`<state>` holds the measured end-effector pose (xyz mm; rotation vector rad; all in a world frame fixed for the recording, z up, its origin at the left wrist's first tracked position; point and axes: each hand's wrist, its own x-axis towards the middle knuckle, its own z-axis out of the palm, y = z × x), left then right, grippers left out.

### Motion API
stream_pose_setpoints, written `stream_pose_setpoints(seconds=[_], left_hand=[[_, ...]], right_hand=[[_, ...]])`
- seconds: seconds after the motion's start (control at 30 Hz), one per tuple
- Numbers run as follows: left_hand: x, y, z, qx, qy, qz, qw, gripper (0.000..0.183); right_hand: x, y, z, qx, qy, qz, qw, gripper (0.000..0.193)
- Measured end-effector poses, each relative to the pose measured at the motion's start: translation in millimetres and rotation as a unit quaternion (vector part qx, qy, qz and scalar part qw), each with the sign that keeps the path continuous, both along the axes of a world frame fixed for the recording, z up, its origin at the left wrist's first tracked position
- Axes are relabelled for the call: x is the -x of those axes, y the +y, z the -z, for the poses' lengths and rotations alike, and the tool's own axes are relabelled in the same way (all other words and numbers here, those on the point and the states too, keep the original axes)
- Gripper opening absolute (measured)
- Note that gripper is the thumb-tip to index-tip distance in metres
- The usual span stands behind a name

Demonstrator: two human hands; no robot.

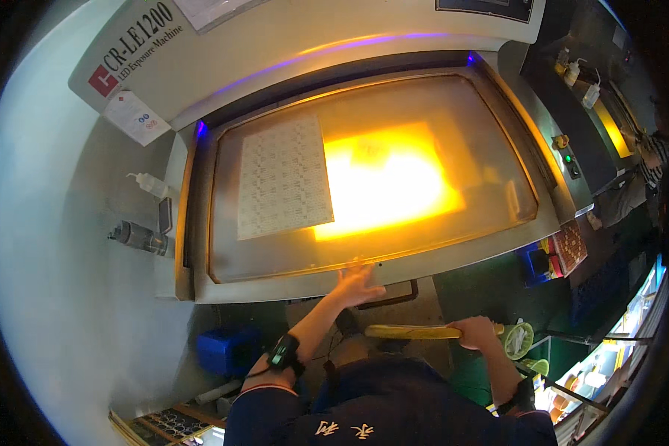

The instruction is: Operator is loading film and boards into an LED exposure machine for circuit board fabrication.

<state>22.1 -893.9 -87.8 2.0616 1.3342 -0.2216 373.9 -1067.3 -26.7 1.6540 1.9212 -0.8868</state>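
Observation:
My left hand point(357, 286) is at the front edge of a large exposure machine's bed point(490, 245), its fingers spread and nothing in it. Lower and to the right, my right hand point(476, 332) is closed around a long, narrow yellow thing point(412, 331). It looks like a flat piece seen edge-on, held in front of my body; its exact kind does not show. Left of the bed's middle lies a pale sheet point(286, 178) with rows of small dark patterns. Next to it, a very bright yellow-white patch point(394, 182) washes out the surface.
A raised metal rim point(531, 134) borders the bed. On the left stand a white squeeze bottle point(152, 184), a phone-like device point(165, 215) and a grey bottle point(141, 238). A blue bin point(229, 351) is below. Green baskets point(518, 340) sit near my right hand. Another person point(650, 160) is far right.

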Motion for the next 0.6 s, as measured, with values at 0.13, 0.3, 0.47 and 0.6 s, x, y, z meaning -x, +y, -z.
stream_pose_setpoints(seconds=[0.13, 0.3, 0.47, 0.6], left_hand=[[22.0, -39.2, -107.9, 0.175, -0.032, 0.184, 0.967, 0.097], [127.7, -25.9, -119.7, -0.071, 0.105, -0.024, 0.992, 0.073], [270.6, 13.9, -25.0, -0.117, 0.243, 0.000, 0.963, 0.071], [309.8, 63.6, -19.8, -0.072, 0.218, 0.089, 0.969, 0.082]], right_hand=[[35.4, 45.4, -59.2, -0.118, 0.072, -0.040, 0.990, 0.048], [154.7, 138.1, -75.5, -0.309, 0.116, -0.132, 0.935, 0.044], [243.9, 215.3, 21.3, -0.329, 0.098, -0.204, 0.917, 0.045], [279.9, 242.0, 76.5, -0.285, 0.139, -0.177, 0.932, 0.061]])
